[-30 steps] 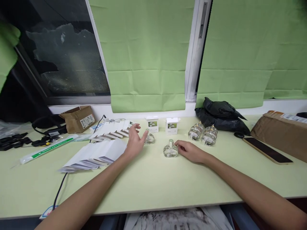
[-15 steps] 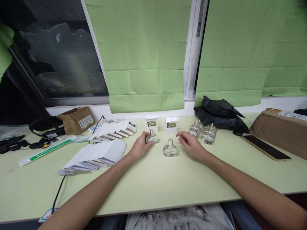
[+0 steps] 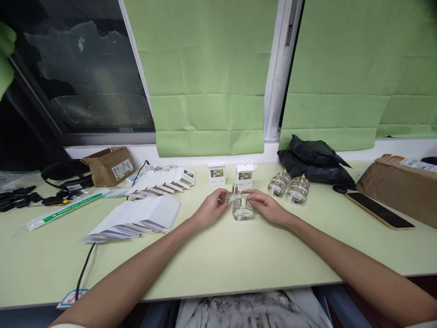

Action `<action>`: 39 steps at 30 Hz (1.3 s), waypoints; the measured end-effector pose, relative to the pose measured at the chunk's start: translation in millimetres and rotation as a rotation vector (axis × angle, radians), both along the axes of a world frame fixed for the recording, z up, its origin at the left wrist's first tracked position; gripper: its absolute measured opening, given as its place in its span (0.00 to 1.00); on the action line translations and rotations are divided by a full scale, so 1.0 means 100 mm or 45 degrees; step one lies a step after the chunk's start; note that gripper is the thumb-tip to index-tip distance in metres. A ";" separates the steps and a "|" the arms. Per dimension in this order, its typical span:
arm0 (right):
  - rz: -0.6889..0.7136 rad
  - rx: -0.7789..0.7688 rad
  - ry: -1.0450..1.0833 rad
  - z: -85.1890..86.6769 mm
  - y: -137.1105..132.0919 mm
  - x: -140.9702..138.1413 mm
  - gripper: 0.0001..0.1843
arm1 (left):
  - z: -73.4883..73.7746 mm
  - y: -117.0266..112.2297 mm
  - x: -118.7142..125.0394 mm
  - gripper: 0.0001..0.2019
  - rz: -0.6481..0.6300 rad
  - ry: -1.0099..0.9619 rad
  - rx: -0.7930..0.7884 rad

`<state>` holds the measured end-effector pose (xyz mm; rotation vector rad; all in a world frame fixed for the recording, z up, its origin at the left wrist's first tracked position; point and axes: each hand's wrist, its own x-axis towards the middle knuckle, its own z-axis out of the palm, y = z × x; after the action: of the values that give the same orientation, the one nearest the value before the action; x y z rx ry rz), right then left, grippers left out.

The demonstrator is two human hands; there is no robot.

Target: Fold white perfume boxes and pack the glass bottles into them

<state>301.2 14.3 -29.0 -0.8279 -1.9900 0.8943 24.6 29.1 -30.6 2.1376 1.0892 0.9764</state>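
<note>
Two small clear glass perfume bottles with silver caps stand close together on the pale green table [image 3: 218, 259]. The near bottle [image 3: 242, 211] sits in front; the far bottle [image 3: 234, 196] is just behind it to the left. My left hand [image 3: 212, 211] has its fingers closed round the far bottle from the left. My right hand [image 3: 265, 206] reaches in from the right, fingertips touching the two bottles. Behind them stand two small white boxes [image 3: 217, 174] [image 3: 245, 175] with open top flaps.
More glass bottles [image 3: 288, 186] cluster at right, beside a black bag [image 3: 316, 162], a phone [image 3: 377, 210] and a brown parcel [image 3: 403, 184]. Flat white cartons [image 3: 136, 218] fan out at left, with a cable [image 3: 86, 264], a cardboard box [image 3: 108, 165] and headphones [image 3: 61, 175].
My left hand closed on the far bottle and slid it right, up against the near one. My right hand left the near bottle, lifted, then came back to both bottles.
</note>
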 end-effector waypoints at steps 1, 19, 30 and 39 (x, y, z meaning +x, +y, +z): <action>0.002 -0.003 0.005 0.00 0.00 -0.01 0.15 | 0.00 0.00 0.00 0.17 0.018 0.031 0.026; -0.152 0.250 -0.326 0.15 -0.22 -0.06 0.17 | -0.01 0.09 -0.26 0.20 0.231 0.230 0.186; -0.442 0.248 -0.328 0.03 -0.04 0.04 0.15 | -0.03 0.10 -0.29 0.19 0.288 0.272 0.272; -0.529 0.248 -0.302 0.00 -0.02 0.04 0.16 | -0.01 0.07 -0.29 0.20 0.398 0.351 0.285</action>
<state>305.3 11.8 -29.3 -1.2189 -1.9582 0.3713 -4.2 36.6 -31.9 2.3812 1.5489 1.0000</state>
